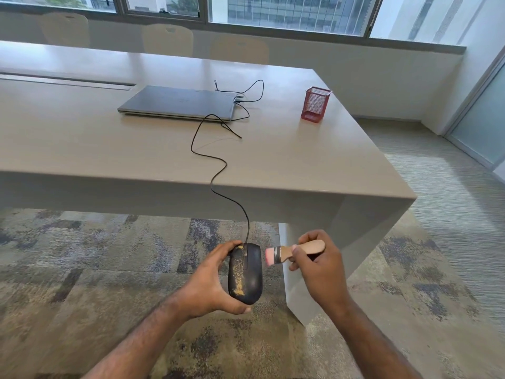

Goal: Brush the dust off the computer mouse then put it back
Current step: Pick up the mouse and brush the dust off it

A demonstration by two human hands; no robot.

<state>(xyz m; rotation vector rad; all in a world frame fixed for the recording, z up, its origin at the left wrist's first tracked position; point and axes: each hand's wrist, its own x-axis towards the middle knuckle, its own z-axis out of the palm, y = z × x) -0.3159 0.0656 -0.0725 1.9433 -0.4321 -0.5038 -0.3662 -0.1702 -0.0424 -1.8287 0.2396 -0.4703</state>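
Mouse (245, 272), dusty, no legible brand, gripped by left hand (210, 285); brush (289, 252) pinched in right hand (318, 265), bristles just right of left fingers.

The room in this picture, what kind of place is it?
Probably an office meeting room: a long table with a closed laptop, chairs along it, and wide windows.

You face a long pale table (273, 160). On it lie a closed grey laptop (177, 103), a red mesh pen holder (315, 104) near the right edge, and a black cable (207, 157) that snakes from beside the laptop over the front edge. Patterned carpet (109, 255) covers the floor below.
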